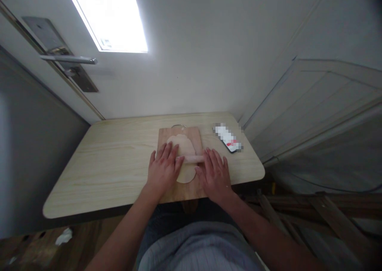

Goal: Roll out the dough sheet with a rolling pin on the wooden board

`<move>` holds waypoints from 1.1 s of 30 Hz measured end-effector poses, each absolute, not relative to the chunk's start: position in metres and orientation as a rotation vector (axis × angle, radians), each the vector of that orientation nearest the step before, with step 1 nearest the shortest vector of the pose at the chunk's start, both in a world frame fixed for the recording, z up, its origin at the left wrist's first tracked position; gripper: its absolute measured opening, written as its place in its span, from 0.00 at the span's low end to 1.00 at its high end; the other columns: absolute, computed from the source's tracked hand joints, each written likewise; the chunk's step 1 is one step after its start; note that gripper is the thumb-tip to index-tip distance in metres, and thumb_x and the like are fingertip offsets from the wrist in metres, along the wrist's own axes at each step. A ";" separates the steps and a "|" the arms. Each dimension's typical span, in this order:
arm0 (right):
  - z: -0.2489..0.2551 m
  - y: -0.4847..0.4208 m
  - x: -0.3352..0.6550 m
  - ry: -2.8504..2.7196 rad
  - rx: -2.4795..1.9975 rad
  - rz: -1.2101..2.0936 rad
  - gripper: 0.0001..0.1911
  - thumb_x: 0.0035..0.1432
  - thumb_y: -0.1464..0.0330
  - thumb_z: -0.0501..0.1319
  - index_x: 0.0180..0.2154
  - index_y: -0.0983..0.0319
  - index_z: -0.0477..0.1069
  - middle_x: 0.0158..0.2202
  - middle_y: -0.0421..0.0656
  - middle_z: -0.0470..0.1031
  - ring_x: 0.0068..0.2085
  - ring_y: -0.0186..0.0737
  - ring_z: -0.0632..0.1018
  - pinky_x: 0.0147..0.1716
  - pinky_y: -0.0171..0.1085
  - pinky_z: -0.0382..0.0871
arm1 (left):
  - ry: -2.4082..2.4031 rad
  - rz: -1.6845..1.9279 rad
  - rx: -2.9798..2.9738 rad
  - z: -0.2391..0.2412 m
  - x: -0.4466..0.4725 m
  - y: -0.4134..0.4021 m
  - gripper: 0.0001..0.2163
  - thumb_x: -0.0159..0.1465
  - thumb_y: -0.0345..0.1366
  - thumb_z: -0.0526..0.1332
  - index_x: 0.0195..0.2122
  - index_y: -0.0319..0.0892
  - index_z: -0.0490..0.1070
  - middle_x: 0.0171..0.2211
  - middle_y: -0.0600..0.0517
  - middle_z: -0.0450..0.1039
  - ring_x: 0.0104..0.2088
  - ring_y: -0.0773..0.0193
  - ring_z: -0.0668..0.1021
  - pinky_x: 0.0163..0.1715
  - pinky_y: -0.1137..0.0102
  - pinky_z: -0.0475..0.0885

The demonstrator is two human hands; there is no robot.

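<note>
A flat sheet of pale dough lies on a brown wooden board near the front edge of a light wooden table. Across the dough lies a thin wooden rolling pin. My left hand rests flat on the pin's left end, fingers stretched out. On the pin's right end my right hand presses flat in the same way. Both palms cover the ends of the pin; only its middle shows.
A phone lies on the table right of the board. A white door with a metal handle stands behind the table. Wooden planks lie on the floor at the right. Crumpled paper lies on the floor at the left.
</note>
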State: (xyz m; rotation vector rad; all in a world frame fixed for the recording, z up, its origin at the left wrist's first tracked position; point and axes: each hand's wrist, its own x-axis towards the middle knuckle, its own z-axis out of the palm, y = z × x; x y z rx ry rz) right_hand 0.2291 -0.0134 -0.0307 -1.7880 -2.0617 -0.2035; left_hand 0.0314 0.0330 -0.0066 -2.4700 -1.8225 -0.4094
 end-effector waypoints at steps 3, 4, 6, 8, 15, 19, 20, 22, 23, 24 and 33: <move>-0.030 -0.020 0.228 -2.079 -1.812 -0.186 0.31 0.72 0.56 0.48 0.68 0.66 0.58 0.69 0.54 0.61 0.69 0.54 0.60 0.67 0.57 0.46 | -1.850 -0.390 -2.478 -0.006 0.031 0.027 0.26 0.74 0.50 0.43 0.69 0.47 0.59 0.70 0.47 0.58 0.70 0.52 0.59 0.66 0.47 0.57; -0.029 -0.020 0.228 -2.082 -1.821 -0.178 0.31 0.72 0.55 0.48 0.68 0.66 0.58 0.69 0.54 0.61 0.69 0.54 0.60 0.67 0.58 0.46 | -1.862 -0.382 -2.480 -0.006 0.031 0.028 0.26 0.73 0.50 0.43 0.69 0.48 0.58 0.71 0.47 0.58 0.71 0.53 0.59 0.66 0.47 0.57; -0.029 -0.016 0.227 -2.078 -1.834 -0.172 0.31 0.72 0.55 0.49 0.68 0.65 0.58 0.69 0.54 0.61 0.69 0.55 0.60 0.67 0.59 0.47 | -1.880 -0.371 -2.477 -0.005 0.032 0.031 0.26 0.73 0.50 0.42 0.69 0.48 0.58 0.71 0.48 0.57 0.71 0.53 0.59 0.66 0.47 0.57; -0.029 -0.008 0.227 -2.067 -1.838 -0.170 0.31 0.72 0.55 0.49 0.68 0.64 0.58 0.69 0.55 0.61 0.69 0.55 0.60 0.67 0.60 0.47 | -1.886 -0.367 -2.472 -0.003 0.032 0.037 0.26 0.73 0.50 0.42 0.69 0.49 0.59 0.71 0.48 0.56 0.71 0.52 0.59 0.67 0.46 0.56; -0.028 0.027 0.226 -2.039 -1.856 -0.118 0.31 0.72 0.54 0.48 0.67 0.65 0.59 0.68 0.56 0.62 0.68 0.55 0.61 0.66 0.60 0.44 | -1.903 -0.362 -2.448 -0.002 0.036 0.066 0.26 0.73 0.51 0.41 0.68 0.49 0.60 0.71 0.47 0.58 0.70 0.50 0.58 0.66 0.45 0.55; -0.023 0.045 0.225 -2.042 -1.883 -0.081 0.30 0.72 0.53 0.48 0.65 0.64 0.62 0.66 0.54 0.65 0.67 0.55 0.62 0.66 0.60 0.45 | -1.917 -0.370 -2.449 -0.004 0.036 0.085 0.27 0.73 0.51 0.40 0.67 0.48 0.61 0.70 0.46 0.59 0.69 0.48 0.60 0.65 0.44 0.55; -0.021 0.049 0.225 -2.045 -1.885 -0.076 0.30 0.72 0.52 0.48 0.64 0.64 0.64 0.66 0.54 0.66 0.66 0.55 0.63 0.65 0.59 0.46 | -1.915 -0.375 -2.451 -0.004 0.036 0.089 0.27 0.73 0.51 0.40 0.67 0.48 0.61 0.70 0.45 0.59 0.69 0.48 0.60 0.65 0.43 0.56; -0.018 0.058 0.224 -2.057 -1.887 -0.080 0.28 0.72 0.52 0.48 0.62 0.62 0.66 0.65 0.52 0.68 0.65 0.55 0.64 0.65 0.58 0.46 | -1.907 -0.384 -2.461 -0.004 0.035 0.097 0.27 0.73 0.50 0.39 0.67 0.48 0.61 0.70 0.45 0.59 0.69 0.49 0.61 0.64 0.43 0.57; -0.017 0.062 0.224 -2.063 -1.887 -0.088 0.28 0.72 0.52 0.47 0.62 0.61 0.67 0.65 0.52 0.68 0.65 0.55 0.64 0.65 0.58 0.47 | -1.906 -0.386 -2.466 -0.004 0.035 0.101 0.26 0.73 0.50 0.40 0.66 0.48 0.61 0.70 0.46 0.59 0.69 0.49 0.61 0.64 0.44 0.57; -0.016 0.066 0.224 -2.069 -1.889 -0.098 0.28 0.72 0.52 0.47 0.62 0.60 0.68 0.65 0.51 0.68 0.65 0.55 0.64 0.64 0.58 0.47 | -1.908 -0.387 -2.472 -0.004 0.035 0.104 0.26 0.73 0.50 0.40 0.66 0.49 0.62 0.69 0.46 0.60 0.69 0.50 0.61 0.64 0.44 0.57; -0.011 0.100 0.223 -2.116 -1.933 -0.158 0.28 0.72 0.52 0.45 0.65 0.57 0.64 0.65 0.49 0.68 0.64 0.57 0.65 0.62 0.58 0.49 | -1.958 -0.347 -2.538 0.002 0.034 0.131 0.25 0.73 0.50 0.41 0.64 0.50 0.63 0.68 0.44 0.61 0.67 0.47 0.62 0.62 0.41 0.59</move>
